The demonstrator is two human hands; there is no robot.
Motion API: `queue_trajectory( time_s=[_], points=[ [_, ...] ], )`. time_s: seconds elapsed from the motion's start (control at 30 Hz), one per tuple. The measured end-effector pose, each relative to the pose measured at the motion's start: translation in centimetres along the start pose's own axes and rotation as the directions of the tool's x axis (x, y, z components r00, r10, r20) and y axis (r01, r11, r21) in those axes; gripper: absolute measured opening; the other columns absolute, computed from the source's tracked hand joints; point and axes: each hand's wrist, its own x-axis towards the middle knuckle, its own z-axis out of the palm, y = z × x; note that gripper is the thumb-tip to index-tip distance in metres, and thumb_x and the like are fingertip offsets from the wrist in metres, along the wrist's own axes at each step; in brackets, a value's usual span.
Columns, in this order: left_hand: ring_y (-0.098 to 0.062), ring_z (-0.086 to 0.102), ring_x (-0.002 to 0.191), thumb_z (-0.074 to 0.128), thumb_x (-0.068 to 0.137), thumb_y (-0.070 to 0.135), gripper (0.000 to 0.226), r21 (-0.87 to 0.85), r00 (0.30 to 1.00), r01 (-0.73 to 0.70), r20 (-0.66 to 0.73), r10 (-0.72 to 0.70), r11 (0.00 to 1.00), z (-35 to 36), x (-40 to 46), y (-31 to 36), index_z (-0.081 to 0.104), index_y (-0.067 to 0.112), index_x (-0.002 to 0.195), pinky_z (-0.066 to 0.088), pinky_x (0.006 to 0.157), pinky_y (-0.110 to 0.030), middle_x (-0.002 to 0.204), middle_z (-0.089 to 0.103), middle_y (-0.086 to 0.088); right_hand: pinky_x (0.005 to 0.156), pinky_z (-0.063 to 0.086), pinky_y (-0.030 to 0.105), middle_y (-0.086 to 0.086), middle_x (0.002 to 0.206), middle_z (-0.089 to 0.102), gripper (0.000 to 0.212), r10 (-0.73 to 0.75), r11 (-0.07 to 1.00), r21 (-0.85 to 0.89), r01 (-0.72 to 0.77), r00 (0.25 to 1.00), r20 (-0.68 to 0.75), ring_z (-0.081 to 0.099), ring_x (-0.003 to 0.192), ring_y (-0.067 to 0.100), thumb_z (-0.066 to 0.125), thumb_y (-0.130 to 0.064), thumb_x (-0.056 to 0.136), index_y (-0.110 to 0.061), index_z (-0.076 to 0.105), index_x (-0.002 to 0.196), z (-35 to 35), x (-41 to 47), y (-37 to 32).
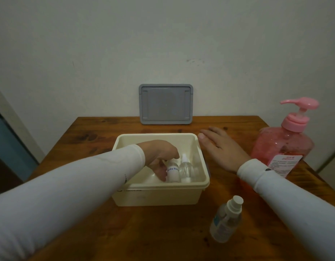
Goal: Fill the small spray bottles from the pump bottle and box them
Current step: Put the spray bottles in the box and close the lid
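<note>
Your left hand [159, 157] is reaching into the cream box [181, 196], fingers curling round a white labelled spray bottle [173, 171] standing upright near the front wall. Just beside it a clear spray bottle [186, 169] is standing. Your right hand [222, 147] is resting flat, fingers straight, between box and pink pump bottle [281, 147]. Another clear bottle [226, 220] is standing near the table's [87, 129] front edge.

L hand [159, 157] hides white bottle [173, 171] top; label text partly covered.
</note>
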Motion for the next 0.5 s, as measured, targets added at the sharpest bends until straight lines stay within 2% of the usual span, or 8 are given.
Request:
queue_trajectory(
  time_s=[0.1,0.23,0.37,0.43,0.5],
  points=[
    [-0.037,0.06,0.106,0.052,0.097,0.027,0.051,0.072,0.998,-0.03,-0.048,0.034,0.997,-0.1,-0.4,0.1,0.036,0.002,0.139,0.053,0.088,-0.05,0.117,0.053,-0.024,0.115,0.019,0.04,0.001,0.156,0.024,0.062,-0.004,1.0,-0.006,0.004,1.0,-0.008,0.022,0.143,0.019,0.025,-0.059,0.093,-0.027,0.039,0.144,-0.2,-0.1,-0.1],
    [-0.031,0.061,0.101,0.054,0.095,0.035,0.054,0.204,0.984,-0.111,-0.116,0.137,0.973,-0.5,-1.4,0.3,0.038,0.006,0.138,0.055,0.087,-0.045,0.121,0.054,-0.019,0.115,0.018,0.039,0.002,0.156,0.024,0.061,0.005,1.0,-0.005,-0.005,1.0,-0.015,0.022,0.143,0.02,0.026,-0.059,0.094,-0.026,0.039,0.144,-0.6,-0.5,-0.4],
    [-0.028,0.06,0.098,0.052,0.095,0.038,0.05,0.278,0.966,-0.152,-0.162,0.202,0.949,-0.8,-2.5,0.2,0.043,0.008,0.134,0.054,0.084,-0.038,0.114,0.055,-0.012,0.114,0.017,0.037,0.003,0.156,0.024,0.058,-0.012,1.0,0.001,0.012,1.0,-0.025,0.021,0.143,0.02,0.028,-0.057,0.095,-0.026,0.039,0.143,-1.2,-1.3,-1.1],
    [-0.027,0.059,0.098,0.05,0.094,0.041,0.049,0.389,0.933,-0.205,-0.2,0.3,0.898,-0.9,-3.3,-0.1,0.047,0.009,0.132,0.052,0.082,-0.036,0.114,0.055,-0.008,0.114,0.016,0.036,0.004,0.156,0.024,0.056,-0.021,1.0,0.0,0.021,0.999,-0.031,0.02,0.144,0.019,0.028,-0.055,0.096,-0.026,0.04,0.143,-1.6,-1.8,-1.5],
    [-0.024,0.057,0.101,0.048,0.093,0.046,0.05,0.533,0.857,-0.278,-0.237,0.457,0.799,-1.0,-4.5,-0.5,0.051,0.011,0.129,0.048,0.084,-0.033,0.118,0.058,-0.006,0.114,0.016,0.036,0.004,0.156,0.024,0.057,-0.025,1.0,-0.008,0.024,0.999,-0.04,0.02,0.144,0.019,0.028,-0.054,0.096,-0.025,0.039,0.143,-2.1,-2.6,-2.0]
  ],
)
